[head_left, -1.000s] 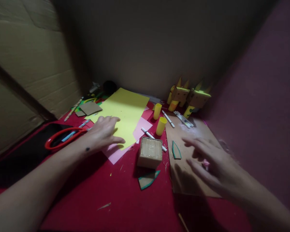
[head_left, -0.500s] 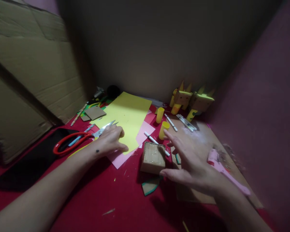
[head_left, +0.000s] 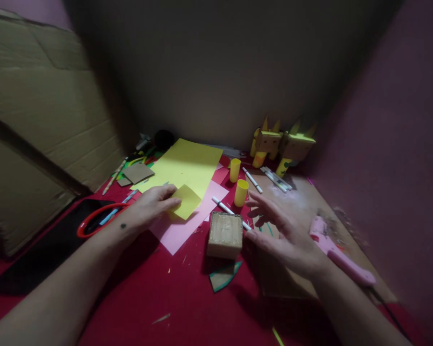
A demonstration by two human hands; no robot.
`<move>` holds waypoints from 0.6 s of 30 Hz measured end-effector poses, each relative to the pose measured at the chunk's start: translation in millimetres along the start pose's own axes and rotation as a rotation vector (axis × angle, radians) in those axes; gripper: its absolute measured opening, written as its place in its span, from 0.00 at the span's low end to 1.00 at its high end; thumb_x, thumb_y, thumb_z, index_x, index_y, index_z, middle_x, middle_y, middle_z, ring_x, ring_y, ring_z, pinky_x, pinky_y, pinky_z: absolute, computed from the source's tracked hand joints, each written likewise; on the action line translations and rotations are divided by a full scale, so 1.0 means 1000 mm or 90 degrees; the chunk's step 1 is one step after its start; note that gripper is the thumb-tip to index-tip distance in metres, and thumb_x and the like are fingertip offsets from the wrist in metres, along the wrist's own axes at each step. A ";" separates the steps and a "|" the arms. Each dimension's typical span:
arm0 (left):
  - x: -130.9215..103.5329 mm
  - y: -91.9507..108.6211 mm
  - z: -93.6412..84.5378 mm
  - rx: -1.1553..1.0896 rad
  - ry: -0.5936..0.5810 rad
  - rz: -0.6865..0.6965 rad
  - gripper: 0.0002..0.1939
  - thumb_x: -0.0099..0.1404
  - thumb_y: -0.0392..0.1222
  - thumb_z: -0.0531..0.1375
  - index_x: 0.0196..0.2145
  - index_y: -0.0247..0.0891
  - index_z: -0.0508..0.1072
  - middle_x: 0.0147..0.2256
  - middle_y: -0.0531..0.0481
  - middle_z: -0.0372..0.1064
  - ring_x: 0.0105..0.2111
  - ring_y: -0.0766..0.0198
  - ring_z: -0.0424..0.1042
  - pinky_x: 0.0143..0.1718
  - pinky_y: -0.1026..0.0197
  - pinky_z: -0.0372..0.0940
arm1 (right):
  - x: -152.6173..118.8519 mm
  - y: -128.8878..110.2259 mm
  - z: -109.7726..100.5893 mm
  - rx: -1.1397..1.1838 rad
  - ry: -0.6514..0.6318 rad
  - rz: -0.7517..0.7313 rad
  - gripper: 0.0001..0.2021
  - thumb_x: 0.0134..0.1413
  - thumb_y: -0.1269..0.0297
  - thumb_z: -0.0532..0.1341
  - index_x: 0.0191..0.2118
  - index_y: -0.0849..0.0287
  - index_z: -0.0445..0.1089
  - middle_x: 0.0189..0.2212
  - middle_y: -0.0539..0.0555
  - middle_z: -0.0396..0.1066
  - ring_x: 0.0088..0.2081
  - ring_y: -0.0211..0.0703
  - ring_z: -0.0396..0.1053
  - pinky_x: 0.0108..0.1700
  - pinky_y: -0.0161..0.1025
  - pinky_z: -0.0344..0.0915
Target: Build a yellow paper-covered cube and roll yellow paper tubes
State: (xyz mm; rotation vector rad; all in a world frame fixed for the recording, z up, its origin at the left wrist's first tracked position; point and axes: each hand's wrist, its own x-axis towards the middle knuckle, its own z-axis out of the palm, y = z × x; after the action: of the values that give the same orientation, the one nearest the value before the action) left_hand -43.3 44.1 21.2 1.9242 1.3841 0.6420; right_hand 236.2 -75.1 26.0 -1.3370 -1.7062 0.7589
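My left hand pinches a small square of yellow paper by its left corner, over a pink sheet and a large yellow sheet. My right hand hovers with fingers apart and nothing in it, just right of a small cardboard box on the red cloth. Behind the box lies a white marker, partly hidden by it. Two yellow paper tubes stand upright beyond my right fingertips. A green-edged cardboard scrap lies in front of the box.
Red-handled scissors lie on the left, partly covered by my left forearm. On the right a pink glue gun rests on a cardboard sheet. Two horned cardboard figures stand by the back wall, near several white markers.
My left hand has picked up the small yellow paper square from the large yellow sheet. My right hand stays open beside the box, now slightly apart from it.
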 end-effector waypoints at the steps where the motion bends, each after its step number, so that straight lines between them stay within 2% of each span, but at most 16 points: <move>1: -0.003 0.004 -0.002 -0.037 -0.001 0.005 0.12 0.58 0.51 0.55 0.30 0.41 0.70 0.28 0.50 0.68 0.30 0.57 0.69 0.30 0.58 0.60 | 0.001 0.002 0.001 0.023 0.020 0.013 0.31 0.53 0.57 0.66 0.63 0.52 0.62 0.49 0.59 0.73 0.44 0.51 0.71 0.48 0.53 0.70; 3: -0.009 0.014 -0.004 -0.137 -0.005 0.000 0.12 0.59 0.51 0.58 0.28 0.40 0.71 0.26 0.52 0.67 0.27 0.61 0.65 0.30 0.60 0.59 | 0.002 0.005 0.002 0.076 0.062 0.039 0.26 0.54 0.56 0.66 0.58 0.52 0.68 0.45 0.58 0.75 0.42 0.49 0.72 0.47 0.51 0.70; 5: -0.013 0.023 -0.004 -0.260 -0.010 -0.018 0.12 0.55 0.50 0.63 0.24 0.39 0.71 0.24 0.54 0.64 0.25 0.64 0.61 0.28 0.61 0.57 | 0.003 0.005 0.005 0.142 0.104 0.065 0.21 0.53 0.56 0.66 0.53 0.53 0.72 0.42 0.56 0.76 0.40 0.47 0.72 0.47 0.49 0.70; 8: -0.017 0.039 0.003 -0.374 -0.040 -0.044 0.13 0.50 0.48 0.68 0.21 0.38 0.72 0.22 0.54 0.64 0.25 0.66 0.61 0.28 0.62 0.56 | 0.007 -0.002 0.012 0.256 0.139 0.097 0.15 0.50 0.56 0.68 0.43 0.55 0.75 0.37 0.54 0.77 0.38 0.43 0.73 0.43 0.45 0.70; 10: -0.020 0.050 0.011 -0.398 -0.048 -0.041 0.14 0.50 0.48 0.69 0.20 0.38 0.71 0.21 0.55 0.63 0.24 0.67 0.60 0.28 0.63 0.55 | 0.011 -0.010 0.017 0.327 0.134 0.099 0.14 0.47 0.58 0.70 0.40 0.56 0.75 0.33 0.52 0.76 0.35 0.40 0.72 0.39 0.41 0.70; 14: -0.030 0.067 0.026 -0.380 -0.063 0.007 0.16 0.54 0.49 0.68 0.19 0.38 0.71 0.20 0.57 0.61 0.24 0.69 0.58 0.27 0.65 0.53 | 0.017 -0.022 0.023 0.476 0.124 0.084 0.17 0.42 0.63 0.73 0.40 0.57 0.71 0.26 0.46 0.73 0.28 0.34 0.69 0.31 0.35 0.67; 16: -0.033 0.073 0.031 -0.362 -0.079 0.020 0.16 0.56 0.48 0.67 0.18 0.38 0.69 0.20 0.57 0.61 0.23 0.70 0.57 0.27 0.65 0.53 | 0.019 -0.025 0.024 0.511 0.135 0.076 0.18 0.40 0.64 0.73 0.39 0.57 0.70 0.24 0.45 0.72 0.25 0.33 0.67 0.28 0.34 0.65; 18: -0.034 0.075 0.034 -0.354 -0.090 0.011 0.16 0.54 0.47 0.68 0.17 0.37 0.68 0.19 0.57 0.61 0.22 0.70 0.56 0.25 0.64 0.53 | 0.021 -0.026 0.024 0.516 0.139 0.082 0.17 0.40 0.66 0.72 0.38 0.57 0.68 0.22 0.44 0.71 0.22 0.32 0.65 0.26 0.33 0.62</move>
State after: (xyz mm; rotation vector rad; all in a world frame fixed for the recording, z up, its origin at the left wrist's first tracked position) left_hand 17.2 -12.5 55.7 1.5023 0.9712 0.7848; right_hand 201.2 -61.0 41.0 -0.9073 -0.9655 1.1661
